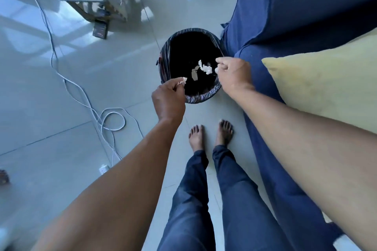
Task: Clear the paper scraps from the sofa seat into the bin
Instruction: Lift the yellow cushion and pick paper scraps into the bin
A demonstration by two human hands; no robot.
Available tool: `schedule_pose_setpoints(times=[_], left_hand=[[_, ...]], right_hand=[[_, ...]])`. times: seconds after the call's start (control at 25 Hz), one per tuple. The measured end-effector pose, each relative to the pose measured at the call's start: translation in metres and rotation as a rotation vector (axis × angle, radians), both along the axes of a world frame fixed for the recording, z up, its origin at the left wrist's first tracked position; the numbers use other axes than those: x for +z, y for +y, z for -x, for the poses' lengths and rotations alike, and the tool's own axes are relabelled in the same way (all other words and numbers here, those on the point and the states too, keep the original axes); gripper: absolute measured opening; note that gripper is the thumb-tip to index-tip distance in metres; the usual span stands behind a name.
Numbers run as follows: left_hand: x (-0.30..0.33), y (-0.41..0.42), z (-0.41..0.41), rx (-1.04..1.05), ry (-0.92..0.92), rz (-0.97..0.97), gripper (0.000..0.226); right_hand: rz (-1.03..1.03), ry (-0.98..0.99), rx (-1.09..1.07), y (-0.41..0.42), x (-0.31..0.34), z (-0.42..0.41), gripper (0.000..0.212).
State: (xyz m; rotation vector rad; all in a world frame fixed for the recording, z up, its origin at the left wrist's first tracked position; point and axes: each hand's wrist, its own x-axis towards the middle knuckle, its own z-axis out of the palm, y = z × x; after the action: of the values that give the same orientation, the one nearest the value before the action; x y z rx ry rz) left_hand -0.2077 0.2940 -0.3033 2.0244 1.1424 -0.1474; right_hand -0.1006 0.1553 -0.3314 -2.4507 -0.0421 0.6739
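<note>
Floor: pale glossy tiles [61, 91], with a white cable [106, 120] looping on the left.
Sofa: blue sofa [285, 16] along the right, with a yellow cushion [326, 83] on it.
Bin: black-lined bin [204, 98] on the floor just beside the sofa's corner; white paper scraps [205, 67] inside.
Left hand: left hand [168, 100] over the bin's near rim, fingers pinching a small scrap [39, 82].
Right hand: right hand [234, 73] over the right rim, fingers pinched on a white scrap.
Feet: bare, near the bin.

A crinkled, shiny black plastic liner [201, 97] rims the round bin; at its nine o'clock, glossy pale floor tiles [61, 91]; at three, matt blue cloth sofa [295, 16].
</note>
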Motion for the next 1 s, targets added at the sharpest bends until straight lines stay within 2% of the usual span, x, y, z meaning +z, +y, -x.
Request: schedule_pose_setpoints(times=[0.2, 0.32, 0.52, 0.6, 0.76, 1.0], left_hand=[[-0.026, 0.006, -0.025, -0.033, 0.056, 0.085, 0.026], [-0.022, 0.011, -0.029, -0.041, 0.116, 0.154, 0.038], [0.019, 0.001, -0.021, -0.093, 0.075, 0.092, 0.026], [0.042, -0.014, -0.017, -0.171, 0.017, 0.052, 0.019], [0.081, -0.049, -0.017, -0.328, -0.064, 0.025, 0.031], [0.134, -0.125, -0.034, -0.714, -0.193, 0.005, 0.037]], right_hand=[[-0.01, -0.016, -0.004, -0.009, -0.006, 0.009, 0.028], [-0.027, -0.031, -0.061, -0.025, 0.008, 0.018, 0.031], [-0.115, -0.085, -0.151, -0.042, 0.042, 0.035, 0.035], [-0.112, -0.127, -0.195, -0.051, 0.061, 0.039, 0.036], [-0.084, -0.193, -0.278, -0.076, 0.101, 0.044, 0.037], [0.038, -0.348, -0.405, -0.152, 0.154, 0.071, 0.038]])
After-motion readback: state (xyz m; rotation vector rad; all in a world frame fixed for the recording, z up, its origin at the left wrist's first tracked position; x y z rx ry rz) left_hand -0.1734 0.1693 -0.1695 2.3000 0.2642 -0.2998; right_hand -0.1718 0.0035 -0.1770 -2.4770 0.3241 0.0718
